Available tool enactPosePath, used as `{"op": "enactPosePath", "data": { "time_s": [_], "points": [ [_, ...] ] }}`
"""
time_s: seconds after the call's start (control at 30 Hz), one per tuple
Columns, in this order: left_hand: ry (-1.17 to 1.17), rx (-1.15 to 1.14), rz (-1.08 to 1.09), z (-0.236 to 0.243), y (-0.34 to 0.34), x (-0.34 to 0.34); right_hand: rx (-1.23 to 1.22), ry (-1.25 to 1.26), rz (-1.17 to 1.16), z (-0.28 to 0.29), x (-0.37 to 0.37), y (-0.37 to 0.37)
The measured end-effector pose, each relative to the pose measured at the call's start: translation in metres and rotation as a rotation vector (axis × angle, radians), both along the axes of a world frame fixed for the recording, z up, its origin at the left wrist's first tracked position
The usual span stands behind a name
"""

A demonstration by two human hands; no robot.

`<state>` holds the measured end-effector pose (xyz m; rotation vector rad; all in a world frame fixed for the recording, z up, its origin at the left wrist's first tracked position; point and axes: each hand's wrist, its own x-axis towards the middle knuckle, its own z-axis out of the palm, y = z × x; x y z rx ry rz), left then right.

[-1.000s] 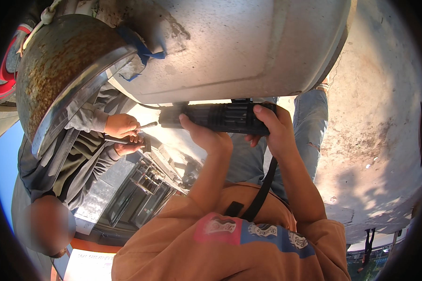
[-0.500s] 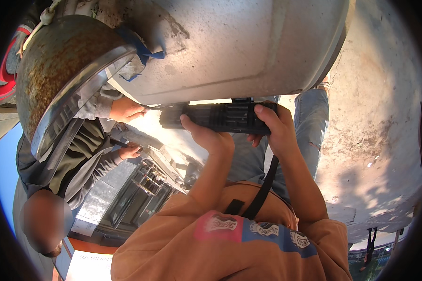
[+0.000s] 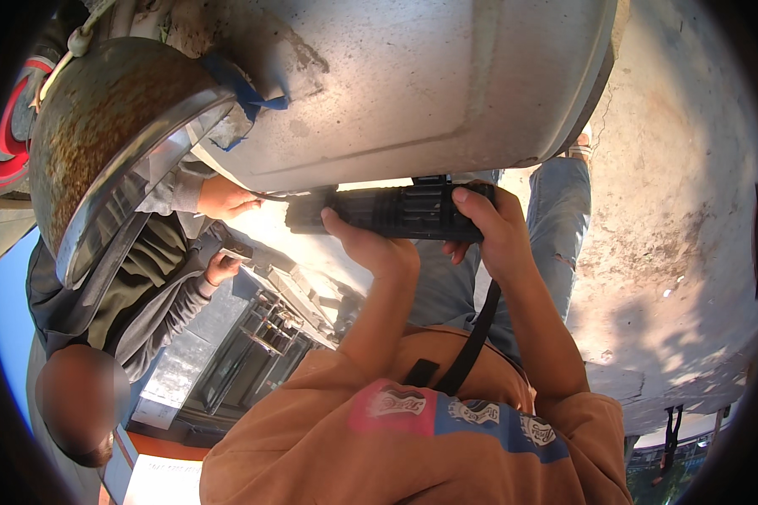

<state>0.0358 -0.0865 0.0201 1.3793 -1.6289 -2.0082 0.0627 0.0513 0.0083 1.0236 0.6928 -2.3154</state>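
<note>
My left hand (image 3: 375,252) is closed around the left part of a long black ribbed device (image 3: 387,212), its thumb on the near side. It looks like a camera with a long lens, but I cannot be sure. My right hand (image 3: 499,220) grips its right end, thumb on top and fingers curled beneath. A black strap (image 3: 473,332) runs from near that end down to my orange-brown shirt. The device lies roughly level, just below the edge of a dull silver metal panel (image 3: 396,93); I cannot tell whether they touch.
At left is a rusty rounded shell (image 3: 109,109) with a shiny rim and torn blue tape (image 3: 248,97). Behind it another person's hand (image 3: 223,198) extends toward the device; their other hand (image 3: 221,268) holds a small greyish block. A stained pale wall (image 3: 665,210) stands at right.
The other person's lower hand has shifted slightly left and turned, so the greyish block now shows. The view has shifted a little; my hands keep their hold on the device.
</note>
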Motion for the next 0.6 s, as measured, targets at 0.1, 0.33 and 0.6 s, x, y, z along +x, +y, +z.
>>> {"op": "enactPosePath", "data": {
  "time_s": [0.1,0.33,0.6],
  "points": [
    [0.001,0.004,0.007,-0.002,-0.003,0.003,0.006,0.005,0.008,-0.003,0.003,-0.003],
    [0.001,0.016,0.021,0.0,-0.008,0.006,0.021,0.019,0.02,-0.001,0.006,-0.01],
    [-0.004,-0.003,0.027,-0.002,-0.014,0.008,-0.057,-0.002,-0.007,-0.004,0.01,-0.015]
  ]
}}
